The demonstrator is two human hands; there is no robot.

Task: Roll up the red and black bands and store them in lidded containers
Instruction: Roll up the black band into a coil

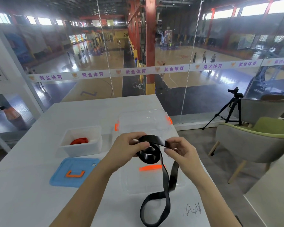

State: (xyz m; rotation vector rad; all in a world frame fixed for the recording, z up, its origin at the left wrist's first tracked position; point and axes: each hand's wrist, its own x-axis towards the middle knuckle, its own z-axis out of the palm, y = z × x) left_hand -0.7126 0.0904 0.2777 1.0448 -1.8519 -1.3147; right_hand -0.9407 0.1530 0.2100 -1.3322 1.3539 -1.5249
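Observation:
Above the middle of the white table (31,202), both my hands hold the black band (150,154). My left hand (126,149) grips its partly wound roll. My right hand (182,151) pinches the strap that feeds into the roll. The loose end hangs down and loops near the table's front edge. The red band (79,141) lies coiled inside a white open box (82,149) at the left. In front of that box lies a blue lid (72,172) with an orange handle. A clear container (147,185) with an orange clip sits under my hands.
A second clear piece with orange clips (144,122) lies at the table's far side, against a glass wall. Right of the table stand a grey-green chair (252,145) and a camera tripod (231,108). Handwriting marks the table at the front right.

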